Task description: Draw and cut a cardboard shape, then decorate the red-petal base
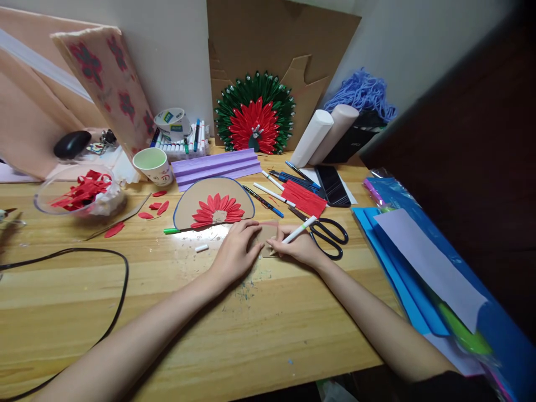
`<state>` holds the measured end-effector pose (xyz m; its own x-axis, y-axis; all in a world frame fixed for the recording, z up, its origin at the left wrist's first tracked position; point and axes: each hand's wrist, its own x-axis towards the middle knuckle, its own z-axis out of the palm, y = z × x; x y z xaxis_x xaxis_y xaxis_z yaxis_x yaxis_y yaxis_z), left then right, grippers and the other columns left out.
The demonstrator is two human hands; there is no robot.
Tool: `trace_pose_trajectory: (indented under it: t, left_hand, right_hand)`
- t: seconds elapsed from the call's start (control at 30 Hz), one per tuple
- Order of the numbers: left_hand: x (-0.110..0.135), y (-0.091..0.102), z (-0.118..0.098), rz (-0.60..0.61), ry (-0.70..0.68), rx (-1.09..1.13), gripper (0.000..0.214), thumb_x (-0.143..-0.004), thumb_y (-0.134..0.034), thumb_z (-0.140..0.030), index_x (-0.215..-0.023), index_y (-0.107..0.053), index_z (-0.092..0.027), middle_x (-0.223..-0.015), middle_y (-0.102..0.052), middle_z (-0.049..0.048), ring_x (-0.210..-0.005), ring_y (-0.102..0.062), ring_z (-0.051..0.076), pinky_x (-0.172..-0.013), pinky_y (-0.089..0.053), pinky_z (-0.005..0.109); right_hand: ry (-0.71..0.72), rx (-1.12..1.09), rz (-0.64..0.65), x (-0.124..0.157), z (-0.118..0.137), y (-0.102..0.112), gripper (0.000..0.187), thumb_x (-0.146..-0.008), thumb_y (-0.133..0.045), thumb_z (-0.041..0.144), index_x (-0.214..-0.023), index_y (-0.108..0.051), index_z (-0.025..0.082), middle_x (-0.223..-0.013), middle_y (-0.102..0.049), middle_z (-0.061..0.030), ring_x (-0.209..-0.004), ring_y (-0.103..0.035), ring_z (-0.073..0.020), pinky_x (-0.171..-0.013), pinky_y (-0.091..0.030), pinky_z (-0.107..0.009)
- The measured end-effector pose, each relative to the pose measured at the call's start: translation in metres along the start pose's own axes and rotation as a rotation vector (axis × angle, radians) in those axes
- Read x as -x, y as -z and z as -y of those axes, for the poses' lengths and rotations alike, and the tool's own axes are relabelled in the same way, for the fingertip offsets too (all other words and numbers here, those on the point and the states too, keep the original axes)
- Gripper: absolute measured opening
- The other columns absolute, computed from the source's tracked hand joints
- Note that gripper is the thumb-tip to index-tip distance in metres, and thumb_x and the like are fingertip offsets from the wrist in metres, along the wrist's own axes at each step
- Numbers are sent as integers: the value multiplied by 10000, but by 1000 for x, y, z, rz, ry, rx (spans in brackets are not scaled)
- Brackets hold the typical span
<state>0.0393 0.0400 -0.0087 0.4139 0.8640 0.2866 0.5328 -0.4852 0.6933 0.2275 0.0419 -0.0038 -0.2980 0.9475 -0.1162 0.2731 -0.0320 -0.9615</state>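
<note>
My right hand (299,245) is closed round a white marker (300,229), its tip down at a small piece of brown cardboard (267,237). Pressed on the left side of that cardboard is my left hand (238,245), fingers stretched out and holding it against the table. Just beyond lies a cardboard half-circle (188,201) with a blue edge and red paper petals (218,209) fanned on it. A white marker cap (201,248) rests left of my left hand. Black-handled scissors (330,234) lie beside my right hand.
Behind stands a green and red peacock fan (255,117) against a large cardboard sheet (276,39). A paper cup (153,166) and a bowl of red scraps (79,192) are at left, with a black cable (121,296). Blue folders (402,268) line the right side.
</note>
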Motion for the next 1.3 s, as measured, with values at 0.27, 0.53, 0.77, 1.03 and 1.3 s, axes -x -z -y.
trace_pose_trajectory:
  t: [0.27, 0.53, 0.77, 1.03, 1.3]
  left_hand:
    - [0, 0, -1, 8, 4, 3, 307, -816, -595, -180, -1122, -568, -155, -1132, -575, 113, -1093, -513, 229, -949, -437, 422]
    - [0, 0, -1, 9, 3, -6, 306, -822, -596, -198, -1120, -569, -137, -1128, -578, 118, -1085, -512, 225, -950, -435, 408]
    - [0, 1, -1, 4, 2, 3, 310, -815, -601, -190, -1120, -571, -143, -1128, -581, 114, -1086, -516, 228, -948, -438, 411]
    - [-1, 2, -3, 9, 6, 15, 308, -816, -596, -192, -1120, -563, -152, -1135, -579, 113, -1095, -513, 237, -951, -434, 439]
    - [0, 0, 0, 4, 2, 16, 308, -812, -598, -178, -1118, -566, -161, -1134, -579, 101, -1085, -511, 226, -955, -431, 424]
  right_hand:
    - [14, 20, -6, 0, -4, 2, 345, -750, -653, 336, -526, -444, 179, -468, -537, 21, -440, -456, -87, -440, -335, -203]
    - [2, 28, 6, 0, -4, 2, 345, -736, -667, 344, -523, -451, 180, -469, -540, 25, -436, -468, -93, -432, -331, -208]
    - [16, 16, -48, -1, -1, 0, 330, -753, -672, 353, -549, -478, 180, -503, -585, 11, -475, -543, -117, -472, -390, -220]
    - [45, 92, -162, -3, 2, -3, 364, -769, -653, 411, -542, -476, 188, -481, -548, 23, -458, -471, -105, -474, -352, -229]
    - [105, 134, -284, -5, -2, -3, 349, -794, -626, 414, -556, -497, 194, -518, -558, 12, -513, -501, -123, -552, -395, -252]
